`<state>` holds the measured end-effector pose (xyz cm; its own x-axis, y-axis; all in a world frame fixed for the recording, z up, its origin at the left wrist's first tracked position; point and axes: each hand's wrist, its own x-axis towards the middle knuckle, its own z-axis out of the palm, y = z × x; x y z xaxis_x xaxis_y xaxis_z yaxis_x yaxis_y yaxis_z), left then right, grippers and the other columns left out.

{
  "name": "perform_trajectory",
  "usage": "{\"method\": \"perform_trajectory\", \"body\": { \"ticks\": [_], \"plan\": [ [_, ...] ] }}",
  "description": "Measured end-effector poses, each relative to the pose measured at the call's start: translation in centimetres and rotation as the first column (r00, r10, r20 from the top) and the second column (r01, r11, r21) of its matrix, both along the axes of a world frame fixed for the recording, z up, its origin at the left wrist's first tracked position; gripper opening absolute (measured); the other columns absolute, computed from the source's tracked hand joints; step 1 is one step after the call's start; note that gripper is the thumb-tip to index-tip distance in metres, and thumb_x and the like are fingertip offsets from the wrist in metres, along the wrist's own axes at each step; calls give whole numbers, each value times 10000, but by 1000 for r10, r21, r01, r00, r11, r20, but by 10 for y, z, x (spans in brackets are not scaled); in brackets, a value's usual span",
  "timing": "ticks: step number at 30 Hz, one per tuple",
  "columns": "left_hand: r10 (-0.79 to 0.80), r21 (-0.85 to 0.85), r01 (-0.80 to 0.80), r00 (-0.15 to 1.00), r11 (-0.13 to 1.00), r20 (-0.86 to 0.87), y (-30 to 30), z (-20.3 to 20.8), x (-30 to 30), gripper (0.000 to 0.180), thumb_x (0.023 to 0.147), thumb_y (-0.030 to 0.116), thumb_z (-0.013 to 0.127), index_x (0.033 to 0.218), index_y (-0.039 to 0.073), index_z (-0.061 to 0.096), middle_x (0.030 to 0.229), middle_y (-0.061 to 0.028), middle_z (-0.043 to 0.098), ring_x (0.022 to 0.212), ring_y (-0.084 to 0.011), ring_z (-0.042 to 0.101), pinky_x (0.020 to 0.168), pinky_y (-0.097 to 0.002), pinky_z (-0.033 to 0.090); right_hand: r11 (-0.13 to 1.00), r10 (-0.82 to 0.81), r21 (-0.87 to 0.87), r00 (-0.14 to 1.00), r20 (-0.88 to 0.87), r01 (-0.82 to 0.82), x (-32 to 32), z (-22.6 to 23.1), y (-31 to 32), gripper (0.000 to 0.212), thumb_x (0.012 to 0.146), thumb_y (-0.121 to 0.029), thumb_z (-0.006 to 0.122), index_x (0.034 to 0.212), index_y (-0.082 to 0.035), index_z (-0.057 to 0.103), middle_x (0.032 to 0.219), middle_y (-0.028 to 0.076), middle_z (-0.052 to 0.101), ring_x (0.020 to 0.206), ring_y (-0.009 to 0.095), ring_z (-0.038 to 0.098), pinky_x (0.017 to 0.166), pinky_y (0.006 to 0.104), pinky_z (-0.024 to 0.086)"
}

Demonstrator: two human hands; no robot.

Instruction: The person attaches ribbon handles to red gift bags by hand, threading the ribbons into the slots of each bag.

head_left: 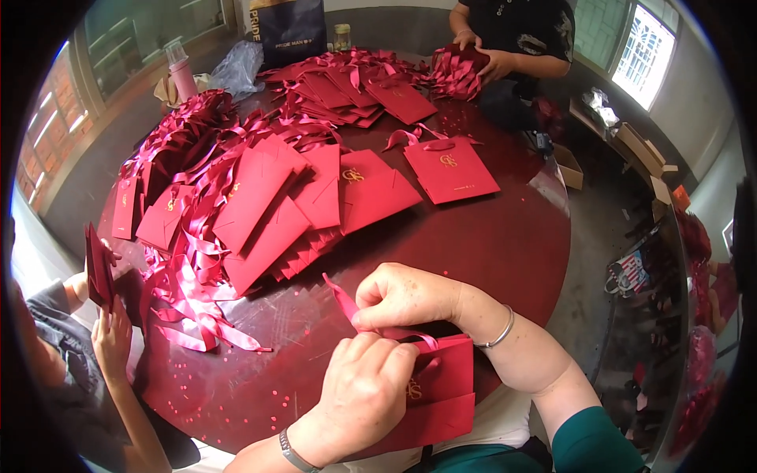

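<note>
A red paper gift bag (445, 410) with a gold emblem lies at the table's near edge, close to my body. My left hand (367, 390) is closed over its left side, curled around the pink ribbon at the bag's top; its fingertips are hidden. Just beyond, my right hand (406, 296) pinches the satin ribbon (341, 298), whose loose end sticks out to the left. A ribbon loop shows between my right wrist and the bag. Another red gift bag (453, 172) lies flat farther off, its ribbon spread at the top.
Heaped red bags (260, 197) with tangled ribbons cover the left and far parts of the round table (505, 236). A person (110, 339) at left holds a red bag; another (512, 55) across handles ribboned bags. A pink bottle (181, 75) and dark shopping bag (288, 35) stand behind.
</note>
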<state>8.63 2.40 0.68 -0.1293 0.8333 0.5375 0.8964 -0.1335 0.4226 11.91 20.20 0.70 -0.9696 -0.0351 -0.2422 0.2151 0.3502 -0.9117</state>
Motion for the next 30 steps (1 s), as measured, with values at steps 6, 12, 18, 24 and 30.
{"method": "perform_trajectory", "body": {
  "ticks": [6, 12, 18, 24, 30],
  "plan": [
    [10, -114, 13, 979, 993, 201, -7, 1, -4, 368, 632, -105, 567, 977, 0, 639, 789, -130, 615, 748, -315, 581, 688, -395, 506, 866, -28, 470, 956, -293, 169, -4, -12, -4, 270, 769, -243, 615, 599, -37, 574, 568, 137, 570, 528, 304, 559, 527, 397, 439],
    [69, -179, -9, 939, 984, 336, -7, 11, -2, 349, 706, -105, 576, 1037, -12, 632, 807, -145, 623, 746, -329, 583, 654, -405, 508, 847, -20, 489, 932, -361, 208, -5, -11, -5, 295, 760, -217, 597, 550, -37, 496, 544, 138, 521, 517, 324, 527, 509, 418, 414],
    [42, -139, 4, 943, 990, 329, -8, 3, -5, 328, 735, -68, 610, 1055, 3, 621, 820, -151, 634, 756, -344, 595, 671, -423, 503, 835, 33, 510, 906, -421, 207, -12, -20, -4, 273, 767, -226, 598, 580, -39, 528, 591, 143, 547, 574, 344, 553, 528, 445, 414],
    [14, -71, 10, 940, 997, 341, -1, -8, 1, 204, 769, 53, 707, 967, 64, 659, 790, -117, 625, 748, -316, 605, 664, -419, 509, 799, 22, 579, 954, -299, 163, -5, -16, 0, 210, 805, -256, 645, 790, -54, 700, 764, 139, 656, 695, 326, 635, 623, 411, 494],
    [236, -236, -220, 971, 946, 42, -2, -28, -17, 71, 779, 101, 651, 790, 33, 638, 740, -130, 624, 745, -324, 614, 666, -434, 497, 956, -288, -29, 917, -275, 291, -8, 21, 16, 122, 891, -58, 622, 934, 21, 703, 848, 20, 683, 764, 72, 601, 696, 244, 506]
  ]
}}
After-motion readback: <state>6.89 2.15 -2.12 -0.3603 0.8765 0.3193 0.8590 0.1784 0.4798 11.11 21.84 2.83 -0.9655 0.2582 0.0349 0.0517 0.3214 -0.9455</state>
